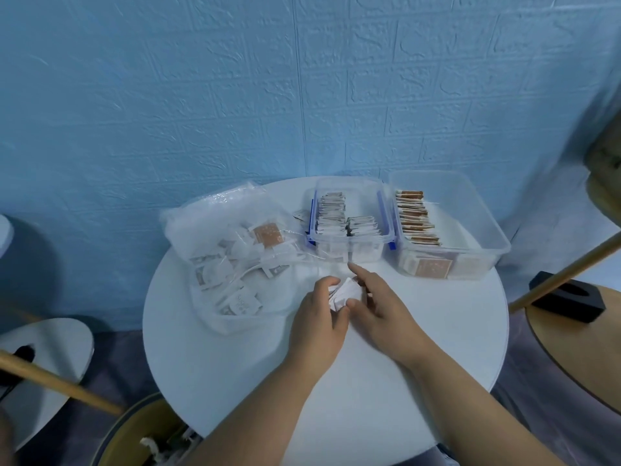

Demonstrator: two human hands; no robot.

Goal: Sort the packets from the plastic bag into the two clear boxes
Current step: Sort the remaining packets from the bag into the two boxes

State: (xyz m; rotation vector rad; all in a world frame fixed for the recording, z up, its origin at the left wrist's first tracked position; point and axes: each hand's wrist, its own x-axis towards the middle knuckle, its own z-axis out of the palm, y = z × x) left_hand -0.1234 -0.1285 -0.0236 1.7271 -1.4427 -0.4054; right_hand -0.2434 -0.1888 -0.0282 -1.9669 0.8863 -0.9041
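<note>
Left hand, right hand around packets, long axis toward far right.

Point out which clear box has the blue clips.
The smaller clear box beside the plastic bag: blue clips on both sides, grey-white packets inside. The larger clear box to its right has none and holds brown-edged packets.

No text, label, brand, number or sign is legible.

- Bagged packets in the plastic bag, centre left: grey and brown printed patches, too blurred to read.
- Left clear box and right clear box, upper centre: packet printing too small to resolve.
- Stack of packets held between the left hand and right hand: white face, markings unreadable.
</note>
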